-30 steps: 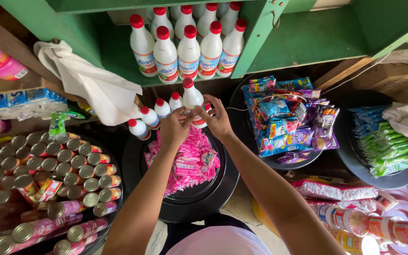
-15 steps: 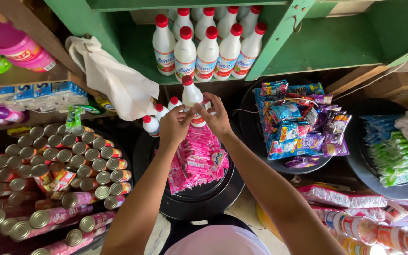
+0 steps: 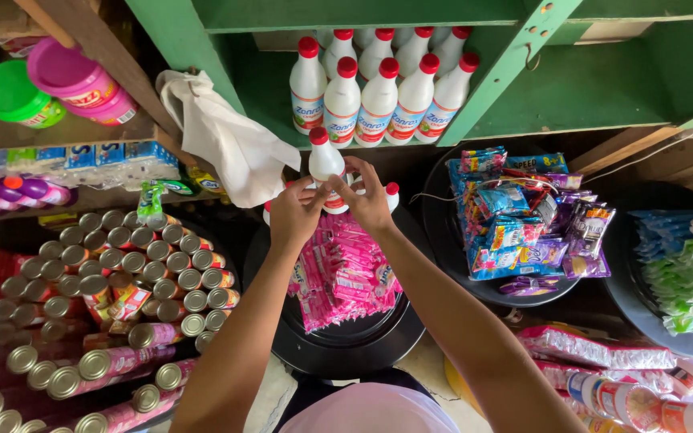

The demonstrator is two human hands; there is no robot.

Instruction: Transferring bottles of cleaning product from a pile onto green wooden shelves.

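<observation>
Both my hands hold one white bottle with a red cap (image 3: 325,160) upright, just in front of a green shelf. My left hand (image 3: 294,215) grips its lower left side and my right hand (image 3: 369,200) wraps its right side. Behind my right hand peeks another small red-capped bottle (image 3: 392,195). Several larger white bottles with red caps (image 3: 378,96) stand in rows on the green shelf (image 3: 523,104) above. Under my hands lies a black round tray (image 3: 346,345) filled with pink sachets (image 3: 342,273).
A white cloth (image 3: 226,144) hangs from the shelf post at left. Several tin cans (image 3: 122,273) are stacked at lower left. Black trays hold colourful sachets (image 3: 523,224) and green packets (image 3: 683,273) at right. Pink and green tubs (image 3: 58,84) sit upper left.
The bottle in my two hands has risen toward the shelf. The view has tilted, so the shelf bottles sit lower in frame and the row of small bottles is mostly hidden.
</observation>
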